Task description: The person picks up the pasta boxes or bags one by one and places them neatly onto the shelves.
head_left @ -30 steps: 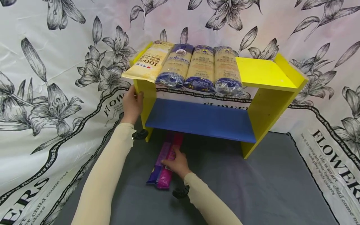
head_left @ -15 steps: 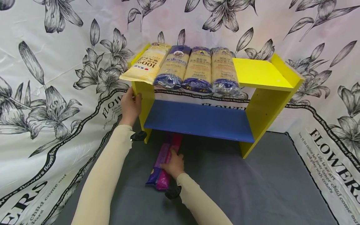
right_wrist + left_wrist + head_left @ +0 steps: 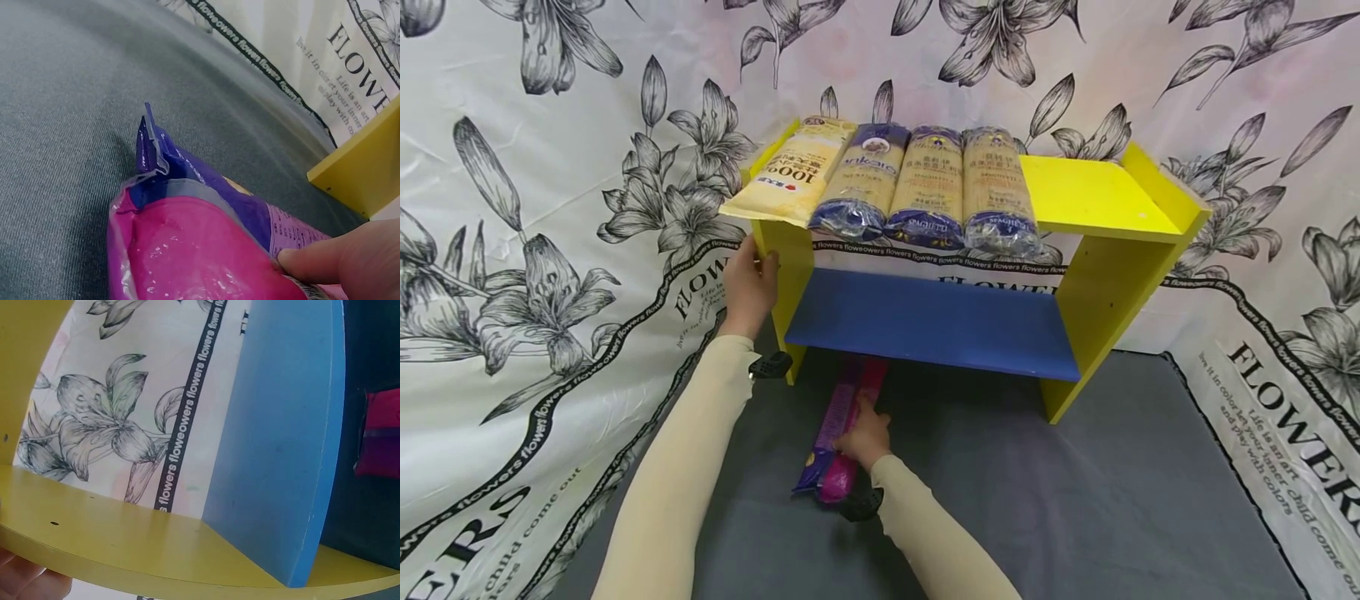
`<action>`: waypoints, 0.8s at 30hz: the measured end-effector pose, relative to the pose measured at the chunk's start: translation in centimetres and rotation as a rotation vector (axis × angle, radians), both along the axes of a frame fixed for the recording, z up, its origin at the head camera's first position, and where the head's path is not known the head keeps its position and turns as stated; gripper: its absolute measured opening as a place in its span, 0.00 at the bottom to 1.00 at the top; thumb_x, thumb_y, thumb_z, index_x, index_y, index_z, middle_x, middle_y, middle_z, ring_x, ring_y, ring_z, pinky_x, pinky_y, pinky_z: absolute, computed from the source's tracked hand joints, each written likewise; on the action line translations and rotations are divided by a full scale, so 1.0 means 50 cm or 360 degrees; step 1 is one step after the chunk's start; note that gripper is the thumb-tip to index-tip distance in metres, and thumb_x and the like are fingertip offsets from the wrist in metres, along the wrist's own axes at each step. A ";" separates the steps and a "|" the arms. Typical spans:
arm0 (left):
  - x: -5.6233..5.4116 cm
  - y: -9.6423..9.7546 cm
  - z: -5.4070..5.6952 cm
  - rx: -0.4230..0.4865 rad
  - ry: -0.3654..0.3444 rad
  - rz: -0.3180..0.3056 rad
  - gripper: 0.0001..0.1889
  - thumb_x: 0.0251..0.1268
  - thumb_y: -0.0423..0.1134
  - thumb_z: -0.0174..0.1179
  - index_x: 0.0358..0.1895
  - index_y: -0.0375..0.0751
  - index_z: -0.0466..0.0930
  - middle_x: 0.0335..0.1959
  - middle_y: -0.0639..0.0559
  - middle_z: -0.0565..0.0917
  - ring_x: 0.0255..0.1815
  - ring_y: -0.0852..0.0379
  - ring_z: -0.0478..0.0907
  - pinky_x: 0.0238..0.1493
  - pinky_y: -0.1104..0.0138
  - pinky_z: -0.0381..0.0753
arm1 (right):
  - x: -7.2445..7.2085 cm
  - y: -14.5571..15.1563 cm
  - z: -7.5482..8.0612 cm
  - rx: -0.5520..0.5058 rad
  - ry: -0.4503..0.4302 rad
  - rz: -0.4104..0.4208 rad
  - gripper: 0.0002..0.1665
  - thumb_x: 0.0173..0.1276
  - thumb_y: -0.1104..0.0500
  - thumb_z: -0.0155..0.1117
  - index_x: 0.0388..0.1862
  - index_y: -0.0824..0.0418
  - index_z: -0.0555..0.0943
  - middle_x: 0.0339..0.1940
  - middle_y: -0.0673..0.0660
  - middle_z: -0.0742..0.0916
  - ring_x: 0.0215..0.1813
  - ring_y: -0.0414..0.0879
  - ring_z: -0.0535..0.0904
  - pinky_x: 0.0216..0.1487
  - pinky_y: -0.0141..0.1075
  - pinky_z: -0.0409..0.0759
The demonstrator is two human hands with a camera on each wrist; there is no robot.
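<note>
My left hand [image 3: 748, 287] grips the left side panel [image 3: 790, 287] of a yellow and blue shelf, its fingertips on the panel's outer face in the left wrist view. Low at the shelf's left end, my right hand [image 3: 867, 433] holds a glossy pink plastic packet [image 3: 194, 250]. Its thumb [image 3: 306, 259] presses along the seam between that packet and a purple one [image 3: 209, 178]. Both long packets lie side by side on the grey cloth, their far ends running under the blue board [image 3: 932, 321]. The right hand's other fingers are mostly hidden in the right wrist view.
On the yellow top board [image 3: 1093, 192] lie several packs in a row: a pale yellow bag [image 3: 797, 171] at the left, then spaghetti packs [image 3: 925, 183] with blue ends. The right side panel [image 3: 1093, 308] stands on grey cloth [image 3: 985, 500]. Flower-printed fabric [image 3: 550, 167] hangs behind.
My right hand has shifted slightly left over the pink packet, which is a little more covered by it. The left hand keeps its place on the panel.
</note>
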State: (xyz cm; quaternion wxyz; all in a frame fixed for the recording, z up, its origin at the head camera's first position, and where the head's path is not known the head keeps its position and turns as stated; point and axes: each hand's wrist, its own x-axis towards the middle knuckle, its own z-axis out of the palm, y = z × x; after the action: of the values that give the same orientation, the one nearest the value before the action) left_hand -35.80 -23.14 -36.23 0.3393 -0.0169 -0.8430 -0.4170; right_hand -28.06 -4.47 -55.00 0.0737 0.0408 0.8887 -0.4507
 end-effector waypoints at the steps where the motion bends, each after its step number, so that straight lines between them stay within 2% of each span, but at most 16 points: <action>1: 0.000 0.001 0.000 0.0001 0.0002 -0.0004 0.17 0.79 0.34 0.49 0.62 0.28 0.74 0.50 0.29 0.84 0.51 0.34 0.85 0.51 0.46 0.86 | 0.000 0.001 0.001 -0.0007 0.0002 0.0002 0.60 0.43 0.66 0.83 0.77 0.57 0.67 0.62 0.78 0.72 0.47 0.65 0.79 0.47 0.55 0.86; 5: -0.001 0.004 -0.004 0.0007 -0.0008 -0.0020 0.17 0.79 0.34 0.49 0.63 0.29 0.74 0.52 0.29 0.83 0.52 0.34 0.85 0.52 0.46 0.86 | -0.001 0.004 0.002 0.0012 0.0004 0.0042 0.58 0.42 0.67 0.82 0.76 0.59 0.68 0.63 0.79 0.72 0.52 0.67 0.78 0.47 0.55 0.85; 8: -0.002 0.005 -0.007 0.0012 -0.0021 -0.0020 0.17 0.79 0.34 0.49 0.63 0.30 0.74 0.53 0.30 0.83 0.53 0.35 0.85 0.54 0.47 0.85 | -0.001 0.010 0.002 0.0035 0.0010 0.0104 0.55 0.41 0.67 0.81 0.73 0.61 0.71 0.62 0.78 0.75 0.52 0.64 0.78 0.43 0.50 0.85; 14: -0.002 0.007 -0.011 0.0007 -0.0015 -0.0031 0.16 0.80 0.34 0.49 0.63 0.30 0.74 0.54 0.30 0.83 0.53 0.34 0.85 0.54 0.46 0.85 | 0.011 0.040 -0.004 -0.0084 -0.0021 0.0178 0.51 0.43 0.70 0.79 0.71 0.61 0.73 0.56 0.70 0.83 0.33 0.53 0.83 0.24 0.38 0.83; 16: -0.002 0.007 -0.013 0.0002 -0.0006 -0.0032 0.16 0.79 0.34 0.49 0.63 0.30 0.73 0.53 0.30 0.84 0.53 0.34 0.85 0.54 0.46 0.85 | 0.021 0.054 -0.010 -0.0116 -0.0015 0.0196 0.50 0.43 0.71 0.79 0.71 0.61 0.74 0.58 0.71 0.82 0.33 0.53 0.83 0.23 0.36 0.83; 20: -0.002 0.005 -0.014 -0.0003 0.0010 -0.0018 0.16 0.79 0.33 0.50 0.63 0.30 0.74 0.52 0.29 0.84 0.52 0.34 0.85 0.52 0.46 0.86 | 0.047 0.086 -0.013 -0.0183 0.0013 0.0234 0.50 0.41 0.73 0.78 0.70 0.62 0.76 0.58 0.71 0.82 0.42 0.53 0.78 0.28 0.37 0.84; 24: -0.002 0.002 -0.010 0.0000 0.0008 -0.0002 0.16 0.79 0.34 0.49 0.62 0.30 0.74 0.52 0.29 0.84 0.51 0.33 0.85 0.51 0.45 0.86 | 0.082 0.121 -0.013 -0.0335 -0.0014 0.0256 0.51 0.41 0.76 0.74 0.71 0.64 0.74 0.56 0.71 0.82 0.41 0.51 0.78 0.30 0.39 0.84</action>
State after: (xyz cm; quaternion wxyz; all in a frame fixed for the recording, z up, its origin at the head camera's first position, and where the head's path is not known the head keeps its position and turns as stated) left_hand -35.90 -23.04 -36.73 0.3411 -0.0186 -0.8422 -0.4171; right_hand -23.95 1.60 -55.65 0.1173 -0.0366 0.8366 -0.5339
